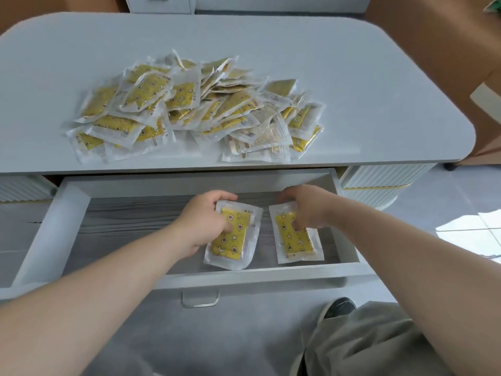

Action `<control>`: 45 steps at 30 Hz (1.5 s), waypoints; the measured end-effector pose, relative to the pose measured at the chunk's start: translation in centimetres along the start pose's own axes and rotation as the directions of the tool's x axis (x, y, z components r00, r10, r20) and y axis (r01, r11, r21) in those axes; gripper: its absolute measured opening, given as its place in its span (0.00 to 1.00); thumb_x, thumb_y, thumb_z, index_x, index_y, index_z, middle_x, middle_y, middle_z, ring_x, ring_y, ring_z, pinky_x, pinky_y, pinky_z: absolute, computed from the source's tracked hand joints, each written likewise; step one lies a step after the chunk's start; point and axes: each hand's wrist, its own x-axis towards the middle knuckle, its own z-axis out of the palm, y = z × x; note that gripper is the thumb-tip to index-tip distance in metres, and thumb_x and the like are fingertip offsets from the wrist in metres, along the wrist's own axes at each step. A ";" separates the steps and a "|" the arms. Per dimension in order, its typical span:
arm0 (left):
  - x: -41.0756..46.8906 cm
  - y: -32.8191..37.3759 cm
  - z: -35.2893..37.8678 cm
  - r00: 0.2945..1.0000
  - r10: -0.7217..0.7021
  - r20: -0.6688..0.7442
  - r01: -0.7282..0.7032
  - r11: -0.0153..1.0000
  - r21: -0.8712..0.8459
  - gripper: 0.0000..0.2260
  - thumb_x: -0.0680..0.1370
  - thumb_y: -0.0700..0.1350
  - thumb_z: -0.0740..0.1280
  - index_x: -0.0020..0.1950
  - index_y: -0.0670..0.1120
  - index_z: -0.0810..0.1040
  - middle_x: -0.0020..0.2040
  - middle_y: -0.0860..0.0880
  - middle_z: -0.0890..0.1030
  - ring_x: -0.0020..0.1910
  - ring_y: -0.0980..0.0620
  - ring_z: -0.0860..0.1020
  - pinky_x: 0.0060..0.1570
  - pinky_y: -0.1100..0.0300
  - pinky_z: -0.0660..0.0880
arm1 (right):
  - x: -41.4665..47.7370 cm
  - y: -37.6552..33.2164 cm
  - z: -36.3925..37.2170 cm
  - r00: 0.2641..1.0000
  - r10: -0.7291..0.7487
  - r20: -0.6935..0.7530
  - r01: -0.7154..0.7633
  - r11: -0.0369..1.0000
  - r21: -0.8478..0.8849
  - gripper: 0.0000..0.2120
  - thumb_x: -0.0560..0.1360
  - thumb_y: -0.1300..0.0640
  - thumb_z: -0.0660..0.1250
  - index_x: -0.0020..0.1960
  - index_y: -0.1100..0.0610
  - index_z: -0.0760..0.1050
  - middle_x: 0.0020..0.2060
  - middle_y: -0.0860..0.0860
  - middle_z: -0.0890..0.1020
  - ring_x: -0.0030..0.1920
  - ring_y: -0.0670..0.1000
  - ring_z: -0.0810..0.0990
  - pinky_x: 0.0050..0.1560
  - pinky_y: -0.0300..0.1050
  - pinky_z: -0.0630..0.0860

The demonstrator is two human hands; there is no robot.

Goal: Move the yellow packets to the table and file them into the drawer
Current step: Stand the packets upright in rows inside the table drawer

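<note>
Two yellow packets lie flat on the drawer floor, side by side and just apart, long sides running front to back. The left packet [233, 241] is grasped by the left hand [208, 221], fingers curled over its far edge and thumb on its printed face. The right packet [296, 241] is grasped the same way by the right hand [303, 207], thumb pressing the yellow panel.

Each is a clear plastic sleeve around a flat yellow pad, and looks light, soft and bendable. The glossy film is probably slippery, so a pinch across the padded middle should hold better than the thin sealed border, which would likely flex or slide out.

The drawer [40, 226] is pulled fully open below the tabletop [352, 63], its metal handle [200, 298] facing the person. These appear to be the only packets in it.

On the tabletop the pile of yellow packets [195, 109] sits loose and overlapping, some face down. Filing looks barely begun. The loose heap may slide when packets are drawn from it.
</note>
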 end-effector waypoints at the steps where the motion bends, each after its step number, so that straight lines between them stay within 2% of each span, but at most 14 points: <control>1: 0.3 -0.2 -0.2 1.000 -0.022 -0.011 0.021 0.999 -0.026 0.27 0.71 0.26 0.72 0.55 0.57 0.80 0.53 0.47 0.84 0.52 0.47 0.83 0.55 0.48 0.81 | 0.1 0.1 0.3 1.000 0.013 0.022 -0.013 1.000 -0.025 0.32 0.72 0.66 0.73 0.74 0.50 0.71 0.67 0.51 0.75 0.64 0.55 0.75 0.52 0.43 0.74; 5: 1.4 -0.3 -0.4 0.996 -0.091 0.013 0.092 0.983 -0.157 0.22 0.73 0.26 0.70 0.52 0.54 0.81 0.53 0.45 0.85 0.52 0.46 0.84 0.55 0.48 0.81 | 0.9 0.5 1.4 0.995 0.087 0.054 -0.083 0.994 -0.074 0.28 0.72 0.63 0.73 0.71 0.53 0.74 0.60 0.52 0.78 0.55 0.55 0.78 0.45 0.42 0.76; 10: 1.9 0.4 -0.1 0.994 -0.094 0.054 0.103 0.970 -0.220 0.18 0.75 0.27 0.69 0.53 0.50 0.82 0.51 0.44 0.86 0.50 0.45 0.85 0.56 0.46 0.81 | 1.7 1.2 1.9 0.982 0.178 0.059 -0.161 0.962 -0.222 0.28 0.72 0.49 0.76 0.68 0.55 0.75 0.60 0.53 0.80 0.57 0.57 0.80 0.53 0.48 0.80; 13: 2.0 0.5 -0.1 0.994 -0.088 0.063 0.101 0.967 -0.235 0.16 0.76 0.29 0.69 0.52 0.50 0.82 0.50 0.44 0.86 0.50 0.44 0.85 0.56 0.44 0.81 | 2.0 1.4 2.0 0.987 0.159 0.039 -0.135 0.924 -0.357 0.18 0.72 0.47 0.75 0.58 0.54 0.78 0.49 0.50 0.80 0.50 0.55 0.80 0.45 0.47 0.76; 15: 2.2 0.4 -0.3 0.993 -0.096 0.062 0.109 0.964 -0.243 0.14 0.76 0.31 0.70 0.52 0.50 0.83 0.50 0.45 0.86 0.50 0.44 0.85 0.56 0.43 0.80 | 2.1 1.3 2.3 0.989 0.149 0.011 -0.127 0.876 -0.465 0.12 0.73 0.50 0.74 0.53 0.54 0.77 0.46 0.49 0.79 0.50 0.54 0.78 0.49 0.48 0.72; 18: 2.2 0.4 -0.7 0.992 -0.112 0.051 0.121 0.962 -0.246 0.13 0.75 0.33 0.72 0.51 0.50 0.83 0.50 0.46 0.86 0.52 0.45 0.84 0.56 0.47 0.80 | 2.2 1.2 2.6 0.990 0.139 -0.015 -0.119 0.779 -0.615 0.10 0.74 0.53 0.72 0.53 0.51 0.75 0.56 0.52 0.78 0.63 0.56 0.72 0.65 0.54 0.68; 21: 2.3 0.4 -1.1 0.993 -0.116 0.029 0.119 0.961 -0.251 0.11 0.75 0.33 0.73 0.50 0.49 0.83 0.50 0.48 0.86 0.50 0.48 0.83 0.47 0.55 0.76 | 2.1 1.0 2.4 0.989 0.148 -0.020 -0.124 0.736 -0.666 0.17 0.74 0.55 0.71 0.63 0.51 0.77 0.62 0.54 0.75 0.67 0.58 0.70 0.68 0.55 0.67; 24: 2.1 0.1 -1.1 0.992 -0.119 0.037 0.124 0.963 -0.239 0.10 0.76 0.33 0.72 0.50 0.48 0.83 0.49 0.47 0.86 0.47 0.49 0.82 0.43 0.57 0.76 | 1.9 0.9 2.4 0.984 0.175 -0.016 -0.145 0.754 -0.640 0.24 0.74 0.59 0.71 0.69 0.53 0.73 0.63 0.57 0.74 0.66 0.59 0.72 0.66 0.54 0.71; 28: 2.2 -0.2 -0.4 0.988 -0.137 0.067 0.147 0.970 -0.191 0.10 0.76 0.33 0.72 0.50 0.48 0.83 0.48 0.46 0.86 0.50 0.44 0.84 0.56 0.45 0.80 | 1.4 0.7 2.2 0.988 0.151 -0.043 -0.144 0.765 -0.628 0.29 0.73 0.60 0.72 0.72 0.54 0.68 0.64 0.58 0.73 0.64 0.60 0.74 0.62 0.53 0.74; 30: 2.4 -0.1 0.3 0.985 -0.153 0.078 0.164 0.973 -0.161 0.10 0.75 0.34 0.73 0.49 0.49 0.82 0.47 0.46 0.86 0.51 0.42 0.84 0.59 0.44 0.79 | 1.0 0.6 1.5 0.989 0.140 -0.040 -0.136 0.789 -0.599 0.24 0.74 0.62 0.70 0.68 0.54 0.69 0.60 0.57 0.75 0.59 0.59 0.76 0.55 0.51 0.75; 34: 2.8 0.9 2.1 0.985 -0.143 0.092 0.153 0.982 -0.111 0.11 0.75 0.33 0.74 0.49 0.49 0.81 0.50 0.45 0.85 0.49 0.45 0.84 0.46 0.53 0.79 | 0.3 0.4 0.1 0.988 0.147 -0.051 -0.153 0.855 -0.496 0.12 0.75 0.65 0.66 0.57 0.55 0.75 0.48 0.52 0.79 0.46 0.53 0.79 0.38 0.44 0.72; 38: 3.6 2.1 4.8 0.984 -0.109 0.140 0.124 0.987 -0.101 0.14 0.72 0.32 0.75 0.53 0.47 0.80 0.52 0.44 0.85 0.55 0.40 0.83 0.57 0.43 0.80 | -0.8 1.0 -0.4 0.978 0.172 -0.114 -0.205 0.876 -0.437 0.06 0.75 0.65 0.65 0.48 0.56 0.74 0.42 0.52 0.78 0.39 0.51 0.76 0.35 0.44 0.72; 42: 4.7 2.2 8.2 0.982 -0.058 0.179 0.071 0.995 -0.067 0.17 0.72 0.31 0.75 0.54 0.48 0.79 0.56 0.43 0.82 0.54 0.44 0.83 0.57 0.47 0.81 | -1.9 2.1 -0.7 0.962 0.180 -0.205 -0.246 0.898 -0.365 0.06 0.76 0.65 0.64 0.49 0.56 0.75 0.39 0.51 0.76 0.37 0.50 0.74 0.34 0.43 0.71; 45: 5.5 1.7 10.5 0.991 0.002 0.130 -0.017 0.993 0.114 0.16 0.73 0.36 0.76 0.57 0.48 0.79 0.58 0.46 0.81 0.52 0.48 0.80 0.51 0.54 0.80 | -2.7 2.9 -1.0 0.963 0.166 -0.214 -0.232 0.914 -0.333 0.05 0.76 0.64 0.64 0.49 0.55 0.72 0.40 0.51 0.75 0.40 0.51 0.76 0.40 0.46 0.76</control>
